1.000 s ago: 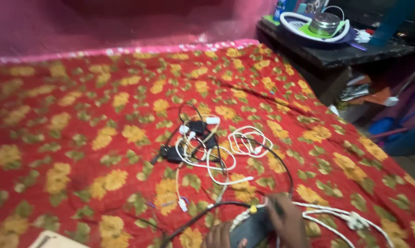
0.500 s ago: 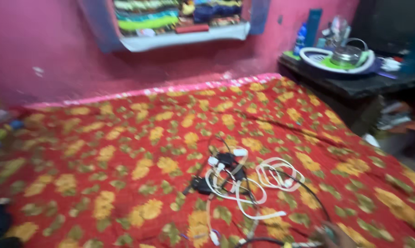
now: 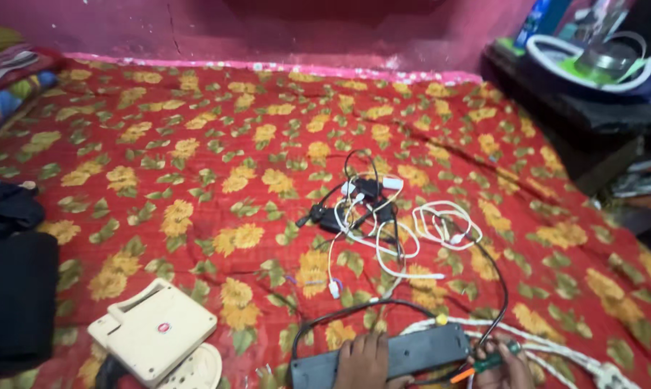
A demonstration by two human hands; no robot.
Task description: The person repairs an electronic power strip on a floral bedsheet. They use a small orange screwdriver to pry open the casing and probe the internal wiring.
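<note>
My left hand [image 3: 364, 359] rests on top of a long black power strip [image 3: 419, 351] lying on the red flowered bedspread [image 3: 196, 180] at the bottom of the view, pressing it down. My right hand [image 3: 504, 367] is at the strip's right end and holds a small screwdriver [image 3: 480, 366] with a green and orange handle. A black cable [image 3: 484, 274] runs from the strip's right end up toward a tangle of black and white chargers and cables [image 3: 376, 216] in the middle of the bed. A thick white cord [image 3: 556, 346] lies behind the strip.
A cream plastic device with a handle [image 3: 153, 335] lies at the lower left, next to dark cloth [image 3: 12, 288]. A dark side table [image 3: 592, 108] with a round white and green appliance [image 3: 592, 61] stands at the right. A pink wall [image 3: 268, 29] runs behind the bed.
The camera swung up toward the wall and a shelf, then back down and left. My hands and the power strip are in view again, and the cream device now shows.
</note>
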